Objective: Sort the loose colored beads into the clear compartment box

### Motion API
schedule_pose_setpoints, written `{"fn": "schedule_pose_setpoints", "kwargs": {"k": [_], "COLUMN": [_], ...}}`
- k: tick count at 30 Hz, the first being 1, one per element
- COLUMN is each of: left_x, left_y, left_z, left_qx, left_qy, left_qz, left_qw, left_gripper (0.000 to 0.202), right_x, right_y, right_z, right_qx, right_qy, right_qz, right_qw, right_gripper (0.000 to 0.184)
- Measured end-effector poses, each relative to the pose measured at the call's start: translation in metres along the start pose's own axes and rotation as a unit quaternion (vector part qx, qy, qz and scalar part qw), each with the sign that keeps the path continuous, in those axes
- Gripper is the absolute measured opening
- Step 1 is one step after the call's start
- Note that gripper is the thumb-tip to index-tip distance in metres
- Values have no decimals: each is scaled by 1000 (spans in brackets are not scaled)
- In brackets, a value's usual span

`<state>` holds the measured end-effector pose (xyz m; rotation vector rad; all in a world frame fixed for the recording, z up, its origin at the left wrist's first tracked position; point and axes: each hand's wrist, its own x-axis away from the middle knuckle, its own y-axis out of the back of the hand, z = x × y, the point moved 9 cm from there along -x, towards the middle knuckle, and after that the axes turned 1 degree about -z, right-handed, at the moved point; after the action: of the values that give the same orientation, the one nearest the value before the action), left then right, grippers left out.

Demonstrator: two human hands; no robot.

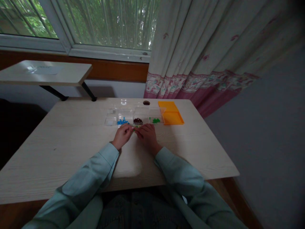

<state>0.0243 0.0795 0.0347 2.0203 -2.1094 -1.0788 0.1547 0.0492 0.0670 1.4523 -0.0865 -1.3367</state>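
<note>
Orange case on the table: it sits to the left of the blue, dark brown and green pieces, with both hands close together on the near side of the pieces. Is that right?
Not quite: the head view shows the orange case to the right of the blue, dark brown and green pieces. The rest stands.

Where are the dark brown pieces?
In the head view, dark brown pieces sit near centre in a clear compartment beyond the right hand, with blue pieces left and green pieces right.
</note>
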Motion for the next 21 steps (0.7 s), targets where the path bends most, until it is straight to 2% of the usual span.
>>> {"fn": "schedule_pose_setpoints", "kwargs": {"k": [6,14,17,21], "left_x": [-1,1,2,0], "left_y": [0,-4,-1,7], "left_z": [-15,-13,-10,-5], "left_qx": [20,8,-14,-41], "left_qy": [-32,-39,-34,-17], "left_qz": [10,25,19,-3], "left_qw": [999,999,999,999], "left_gripper": [39,38,34,32], "right_x": [-1,0,-1,2], "right_y": [4,4,14,34], "right_z": [-7,-16,-37,-86], "right_qx": [10,-18,-22,19], "right_qy": [-6,-26,-71,-157], "right_qz": [1,8,-14,-64], "right_qw": [1000,999,997,985], "right_gripper": [18,17,18,19]}}
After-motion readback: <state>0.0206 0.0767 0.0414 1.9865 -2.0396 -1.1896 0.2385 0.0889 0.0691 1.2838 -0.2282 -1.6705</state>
